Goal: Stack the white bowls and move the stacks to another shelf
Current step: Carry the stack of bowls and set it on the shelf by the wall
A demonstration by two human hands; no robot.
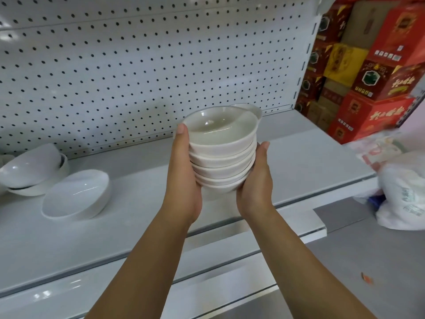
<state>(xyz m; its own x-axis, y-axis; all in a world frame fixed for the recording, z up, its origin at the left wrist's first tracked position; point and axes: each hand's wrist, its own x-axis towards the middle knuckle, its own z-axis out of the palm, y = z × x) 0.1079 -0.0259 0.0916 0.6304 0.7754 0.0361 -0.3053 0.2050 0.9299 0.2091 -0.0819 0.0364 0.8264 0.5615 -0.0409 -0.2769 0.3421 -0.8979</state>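
Your two forearms [147,256] reach in from the near edge and meet at the stack of white bowls [222,155], which you hold between both hands over the middle of the upper shelf [299,157]. Your left hand [184,180] grips the stack's left side with the thumb up against the top rim. Your right hand [255,185] cups the right side lower down, fingers curled under and out of sight. Several bowls are nested, and the column leans a little to the left. You cannot tell from here whether the bottom bowl touches the shelf or hangs just above it.

One more bowl rim [250,109] peeks out just behind the top bowl, on the far right; whether it sits in the stack is unclear. On the left of the same shelf a larger white bowl [76,196] lies tilted on its side, and farther left more bowls [34,169] are heaped loosely. A pegboard [138,65] backs the shelf. Red boxes [379,88] are piled far right, with a plastic bag [402,192] near them, and a lower shelf [230,284] runs below.

This looks like the carrying step: one stack is built and in hand, and the loose bowls on the left are not yet stacked. Before you move, straighten the lean, keep one hand under the base, and set the stack down flat.
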